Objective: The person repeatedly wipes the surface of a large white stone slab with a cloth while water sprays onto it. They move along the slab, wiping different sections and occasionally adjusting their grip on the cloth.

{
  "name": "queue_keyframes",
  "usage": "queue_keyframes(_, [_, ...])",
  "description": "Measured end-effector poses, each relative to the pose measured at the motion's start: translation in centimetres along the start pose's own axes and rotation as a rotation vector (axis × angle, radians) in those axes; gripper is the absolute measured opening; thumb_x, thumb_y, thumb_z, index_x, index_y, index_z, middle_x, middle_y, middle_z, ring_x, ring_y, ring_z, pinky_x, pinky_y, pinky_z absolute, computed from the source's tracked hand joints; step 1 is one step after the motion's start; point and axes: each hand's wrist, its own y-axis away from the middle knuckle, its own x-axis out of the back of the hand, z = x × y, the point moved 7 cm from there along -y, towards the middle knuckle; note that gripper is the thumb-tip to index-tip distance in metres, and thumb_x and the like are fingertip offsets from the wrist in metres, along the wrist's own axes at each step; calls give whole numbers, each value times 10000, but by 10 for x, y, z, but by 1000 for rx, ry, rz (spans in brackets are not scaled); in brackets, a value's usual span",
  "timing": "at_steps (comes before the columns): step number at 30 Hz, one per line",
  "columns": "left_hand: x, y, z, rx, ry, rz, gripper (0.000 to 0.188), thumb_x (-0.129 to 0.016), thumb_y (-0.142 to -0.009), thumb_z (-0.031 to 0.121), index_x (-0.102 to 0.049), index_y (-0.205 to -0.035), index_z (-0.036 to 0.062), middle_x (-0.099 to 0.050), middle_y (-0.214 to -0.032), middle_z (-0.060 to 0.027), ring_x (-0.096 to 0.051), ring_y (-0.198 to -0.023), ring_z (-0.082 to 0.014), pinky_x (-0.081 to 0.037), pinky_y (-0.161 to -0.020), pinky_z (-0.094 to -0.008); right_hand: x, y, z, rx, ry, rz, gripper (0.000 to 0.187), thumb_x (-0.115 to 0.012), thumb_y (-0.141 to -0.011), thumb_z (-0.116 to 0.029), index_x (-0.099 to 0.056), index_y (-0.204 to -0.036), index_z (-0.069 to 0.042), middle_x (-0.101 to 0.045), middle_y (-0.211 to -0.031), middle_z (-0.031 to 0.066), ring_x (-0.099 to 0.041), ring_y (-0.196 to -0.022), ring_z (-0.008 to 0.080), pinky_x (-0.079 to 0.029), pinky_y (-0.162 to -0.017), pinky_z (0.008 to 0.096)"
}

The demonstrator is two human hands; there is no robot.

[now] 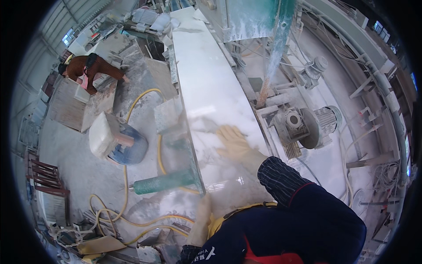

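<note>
A long white polished stone slab (pixel 211 83) runs away from me, its glossy top reflecting light. My right hand (pixel 235 143), in a pale cream glove, lies flat on the slab with its fingers stretched toward the far left; it looks slightly blurred. At the near left corner, my left hand (pixel 202 220), also gloved, is beside the slab's edge. How its fingers are placed there is hard to make out. A green roller (pixel 165 181) sticks out to the left below the slab.
Motors with a gearbox (pixel 303 125) flank the slab on the right, under a dusty green machine panel (pixel 250 20). A yellow hose (pixel 160 154) winds over the floor past a blue barrel (pixel 129 147). At the far left, another person (pixel 94 68) bends over boards.
</note>
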Motion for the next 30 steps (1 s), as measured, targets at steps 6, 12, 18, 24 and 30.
queue_keyframes(6, [-9,8,11,-80,110,6,527,-483,-1096,447,-657,-1299,-8,-662,-1102,-55,-566,-959,-158,-484,-843,-332,5,-3,0,-19,-76,7,792,-582,-946,-472,-400,-1537,24,-309,-1642,256,-213,-1570,360,-118,-1295,459])
queue_keyframes(12, [-9,18,16,-47,202,114,511,-508,-1073,475,-662,-1235,15,-674,-1118,-60,-627,-951,-174,-514,-832,-314,7,-6,1,-46,-89,-33,798,-562,-953,-492,-389,-1556,3,-300,-1660,227,-190,-1584,338,-92,-1303,447])
queue_keyframes(18, [26,68,-36,64,406,232,565,-526,-1065,477,-595,-1343,-10,-705,-1216,-152,-708,-994,-278,-584,-831,-378,10,-9,1,-52,-22,-136,831,-505,-976,-533,-322,-1604,-21,-240,-1695,215,-149,-1599,324,-60,-1307,440])
queue_keyframes(24, [68,121,-160,25,824,350,606,-473,-1073,458,-564,-1346,-75,-681,-1280,-233,-707,-1097,-354,-600,-894,-384,0,-16,7,-53,24,-132,826,-477,-992,-539,-313,-1607,-14,-264,-1686,217,-158,-1597,323,-48,-1306,451])
queue_keyframes(30, [63,146,-279,-246,1345,-299,532,-424,-1083,412,-555,-1317,-47,-679,-1270,-241,-716,-1053,-363,-606,-738,-380,-12,-20,16,-7,55,-87,811,-478,-999,-525,-329,-1597,3,-287,-1675,223,-174,-1592,323,-64,-1304,453])
